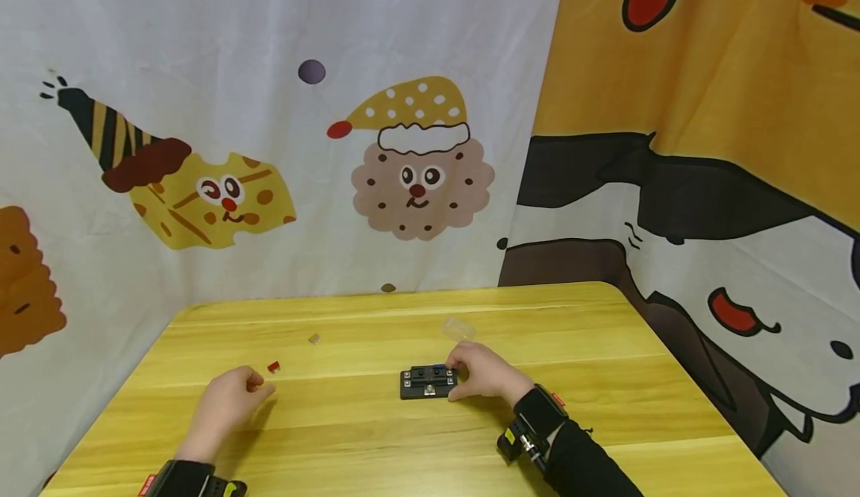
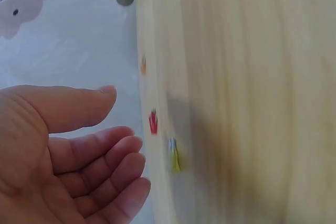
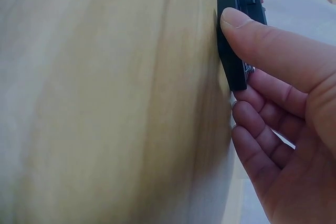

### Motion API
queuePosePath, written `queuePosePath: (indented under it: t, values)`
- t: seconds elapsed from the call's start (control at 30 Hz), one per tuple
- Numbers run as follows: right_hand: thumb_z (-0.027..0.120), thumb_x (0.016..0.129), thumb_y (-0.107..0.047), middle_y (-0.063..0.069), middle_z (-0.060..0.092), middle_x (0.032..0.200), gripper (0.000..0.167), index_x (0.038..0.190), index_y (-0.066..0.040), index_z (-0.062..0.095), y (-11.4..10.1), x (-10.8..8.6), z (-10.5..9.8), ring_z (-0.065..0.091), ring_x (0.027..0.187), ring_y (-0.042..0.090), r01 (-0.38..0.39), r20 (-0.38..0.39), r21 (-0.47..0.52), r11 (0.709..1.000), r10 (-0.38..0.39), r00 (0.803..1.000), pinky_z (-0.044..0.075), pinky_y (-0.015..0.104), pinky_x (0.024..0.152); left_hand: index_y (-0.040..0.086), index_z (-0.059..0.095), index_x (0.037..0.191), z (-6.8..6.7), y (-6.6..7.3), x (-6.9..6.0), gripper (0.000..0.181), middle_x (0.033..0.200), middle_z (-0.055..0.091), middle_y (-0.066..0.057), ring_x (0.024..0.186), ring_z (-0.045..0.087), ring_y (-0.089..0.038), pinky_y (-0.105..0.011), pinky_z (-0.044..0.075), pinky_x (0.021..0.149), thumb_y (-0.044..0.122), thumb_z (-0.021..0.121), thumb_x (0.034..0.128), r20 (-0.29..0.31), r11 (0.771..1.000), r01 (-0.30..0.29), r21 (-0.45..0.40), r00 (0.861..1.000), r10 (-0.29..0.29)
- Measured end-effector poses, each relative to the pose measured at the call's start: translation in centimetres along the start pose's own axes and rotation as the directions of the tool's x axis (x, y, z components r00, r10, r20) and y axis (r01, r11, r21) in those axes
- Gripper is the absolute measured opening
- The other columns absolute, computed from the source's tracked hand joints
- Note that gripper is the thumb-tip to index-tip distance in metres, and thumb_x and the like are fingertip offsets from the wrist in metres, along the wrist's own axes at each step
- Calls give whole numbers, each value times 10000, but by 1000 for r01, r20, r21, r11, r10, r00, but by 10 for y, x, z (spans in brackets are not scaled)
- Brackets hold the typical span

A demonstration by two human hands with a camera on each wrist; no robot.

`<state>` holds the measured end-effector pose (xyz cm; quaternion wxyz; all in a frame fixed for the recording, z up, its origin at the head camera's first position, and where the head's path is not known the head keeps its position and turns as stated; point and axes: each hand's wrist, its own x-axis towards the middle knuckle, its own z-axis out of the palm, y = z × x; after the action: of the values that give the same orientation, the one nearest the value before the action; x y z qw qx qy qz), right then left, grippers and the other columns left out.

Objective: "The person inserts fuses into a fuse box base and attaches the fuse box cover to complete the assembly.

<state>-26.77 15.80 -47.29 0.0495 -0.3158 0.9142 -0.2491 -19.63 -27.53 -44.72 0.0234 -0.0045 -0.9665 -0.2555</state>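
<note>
A black fuse block (image 1: 428, 383) with metal screw terminals lies flat on the table. My right hand (image 1: 485, 372) grips its right end; in the right wrist view the thumb (image 3: 239, 19) presses on the near side of the block (image 3: 227, 51), fingers at its far side. My left hand (image 1: 228, 400) hovers over the left of the table with loosely bent fingers and holds nothing. Just beyond it is a small red blade fuse (image 1: 273, 366), with an orange-tan one (image 1: 314, 339) farther back. The left wrist view also has a blurred yellow fuse (image 2: 175, 156) near the fingertips.
Behind the right hand lies a clear plastic cover (image 1: 459, 328). The wooden table (image 1: 349, 445) ends at a back edge against a printed curtain (image 1: 403, 258). Each wrist wears a black camera band (image 1: 540, 410).
</note>
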Motion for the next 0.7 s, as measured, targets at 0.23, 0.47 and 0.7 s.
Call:
queuePosePath:
  t: [0.23, 0.47, 0.7]
  values:
    - [901, 719, -237, -13, 602, 1024, 434, 1056, -84, 675, -1, -1, 0, 569, 932, 164, 1, -2, 4, 1000, -1, 1000, 480, 370, 885, -81, 641, 997, -9, -15, -6, 316, 860, 661, -89, 729, 595, -224, -455, 486, 692, 215, 702, 904, 24, 998, 63, 17, 998, -64]
    - [905, 712, -237, -19, 598, 1022, 434, 1053, -95, 678, -1, -1, 0, 572, 932, 169, -1, -1, 8, 1000, 1, 1000, 481, 371, 881, -32, 599, 930, -13, -22, -8, 328, 772, 577, -47, 677, 501, -206, -389, 400, 647, 286, 679, 926, 103, 990, 136, 34, 985, -139]
    - [904, 715, -240, -11, 599, 1020, 433, 1052, -89, 678, -3, -2, -2, 572, 934, 175, -5, 3, 19, 1000, 5, 1000, 480, 374, 881, -18, 593, 901, -11, -23, -9, 356, 772, 560, -45, 699, 510, -223, -376, 402, 645, 326, 684, 909, 138, 981, 188, 50, 971, -193]
